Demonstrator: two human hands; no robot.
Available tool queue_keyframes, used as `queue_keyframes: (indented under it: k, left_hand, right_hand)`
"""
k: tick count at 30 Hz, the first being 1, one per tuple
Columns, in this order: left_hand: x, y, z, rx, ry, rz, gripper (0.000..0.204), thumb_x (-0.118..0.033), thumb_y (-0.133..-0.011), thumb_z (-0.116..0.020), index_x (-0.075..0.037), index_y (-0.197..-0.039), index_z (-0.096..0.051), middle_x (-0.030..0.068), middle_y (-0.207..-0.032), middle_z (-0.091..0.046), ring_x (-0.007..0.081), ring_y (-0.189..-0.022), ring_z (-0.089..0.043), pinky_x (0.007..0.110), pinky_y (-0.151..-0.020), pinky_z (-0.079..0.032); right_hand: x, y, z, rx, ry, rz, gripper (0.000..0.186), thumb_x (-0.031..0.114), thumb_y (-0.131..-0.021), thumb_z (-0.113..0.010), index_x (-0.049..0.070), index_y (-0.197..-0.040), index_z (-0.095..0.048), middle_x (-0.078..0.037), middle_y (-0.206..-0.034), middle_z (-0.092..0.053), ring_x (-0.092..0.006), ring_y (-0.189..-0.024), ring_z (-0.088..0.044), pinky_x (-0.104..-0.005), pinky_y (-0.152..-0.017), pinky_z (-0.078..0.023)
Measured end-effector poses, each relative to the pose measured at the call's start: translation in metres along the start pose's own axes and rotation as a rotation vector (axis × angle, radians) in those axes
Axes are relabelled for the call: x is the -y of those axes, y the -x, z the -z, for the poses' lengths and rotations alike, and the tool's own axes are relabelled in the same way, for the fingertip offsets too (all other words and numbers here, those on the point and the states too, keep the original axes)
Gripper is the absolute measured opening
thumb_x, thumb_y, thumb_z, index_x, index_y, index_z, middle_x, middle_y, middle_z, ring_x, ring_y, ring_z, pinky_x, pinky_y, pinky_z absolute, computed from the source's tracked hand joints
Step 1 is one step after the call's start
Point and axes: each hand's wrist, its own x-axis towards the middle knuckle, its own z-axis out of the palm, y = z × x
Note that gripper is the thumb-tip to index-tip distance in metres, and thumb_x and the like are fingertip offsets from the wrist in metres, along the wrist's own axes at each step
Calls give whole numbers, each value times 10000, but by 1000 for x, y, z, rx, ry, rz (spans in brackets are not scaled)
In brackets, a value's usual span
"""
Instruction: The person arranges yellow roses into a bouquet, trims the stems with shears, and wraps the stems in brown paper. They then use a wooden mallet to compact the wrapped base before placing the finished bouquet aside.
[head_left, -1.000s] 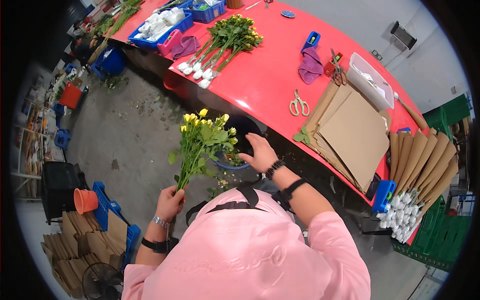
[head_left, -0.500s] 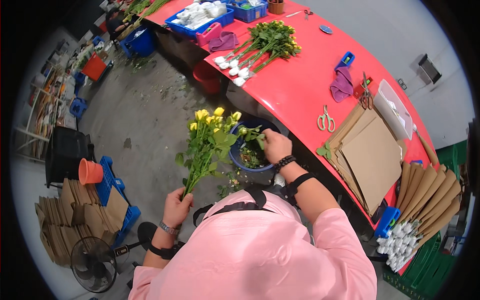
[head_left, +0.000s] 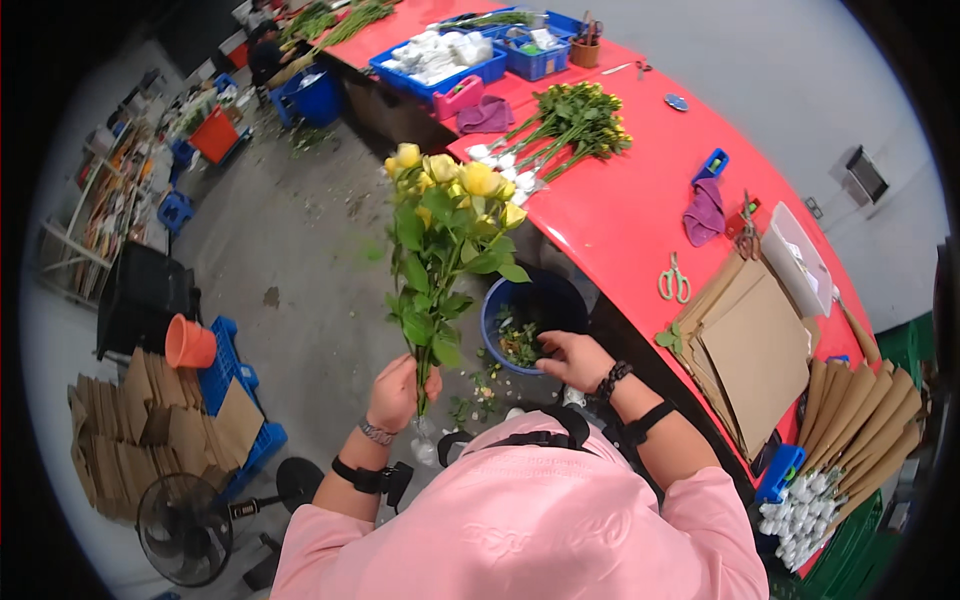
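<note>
My left hand (head_left: 395, 392) is closed around the stems of a bunch of yellow roses (head_left: 445, 225), held upright with the blooms pointing away from me. Something whitish and see-through shows below the hand, at the stem ends. To its right, my right hand (head_left: 577, 362) hovers by the near rim of a blue bucket (head_left: 560, 297). Its fingers are apart and I see nothing between them. Cut leaves and trimmings (head_left: 517, 343) lie inside the bucket.
On the red table (head_left: 640, 190) lie bunched yellow roses (head_left: 585, 125), green-handled scissors (head_left: 674, 278), brown paper sheets (head_left: 752, 350) and a purple cloth (head_left: 704, 212). Paper-wrapped bunches (head_left: 860, 400) stand at the right. A fan (head_left: 185, 530) and orange bucket (head_left: 190, 343) are at left.
The rose bunch has come up closer to me, gripped in my left hand. My right hand held a leafy sprig over the bucket before; now it is free of it and lower.
</note>
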Motion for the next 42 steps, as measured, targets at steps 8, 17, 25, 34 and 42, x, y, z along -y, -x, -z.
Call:
queue_keyframes:
  k: [8,17,25,34,42]
  left_hand:
    - [4,-71,-105,573,234,224,642,-500,-1087,-263,38,-1064,-611,6,-572,-408,135,-462,-361,273,-470,-298]
    - [48,-99,-261,889,178,394,778,-708,-922,-437,15,-1107,-656,81,-707,-589,160,-510,-470,304,-479,-342]
    - [131,-101,-425,568,-427,-37,392,-288,-1086,-459,37,-1101,-678,75,-947,-720,149,-844,-674,316,-820,-537]
    - [258,-107,-504,819,-1220,-448,193,-188,-882,-717,-34,-993,-748,147,-987,-711,300,-932,-690,405,-850,-546]
    - [354,-173,-564,1248,-1568,-753,598,-238,-802,-765,-8,-1326,-594,147,-1434,-548,322,-1326,-526,438,-1098,-437]
  right_hand:
    - [70,65,52,-245,-190,199,544,281,-919,-749,-24,-1343,-598,-202,-1189,-682,-300,-1091,-686,-384,-945,-545]
    - [37,162,94,-396,-660,152,300,133,-975,-690,0,-1219,-576,-79,-1065,-668,-162,-948,-671,-321,-815,-558]
    - [-81,296,153,-922,-668,257,165,70,-1009,-623,9,-1162,-623,-63,-1012,-705,-141,-924,-663,-313,-793,-550]
    - [-189,515,172,-1475,-427,-172,136,39,-1025,-589,35,-1153,-544,-40,-977,-658,-155,-914,-651,-311,-845,-519]
    - [-201,594,124,-1746,-352,-399,178,110,-1013,-608,17,-1164,-615,-35,-1067,-663,-123,-955,-622,-301,-843,-505]
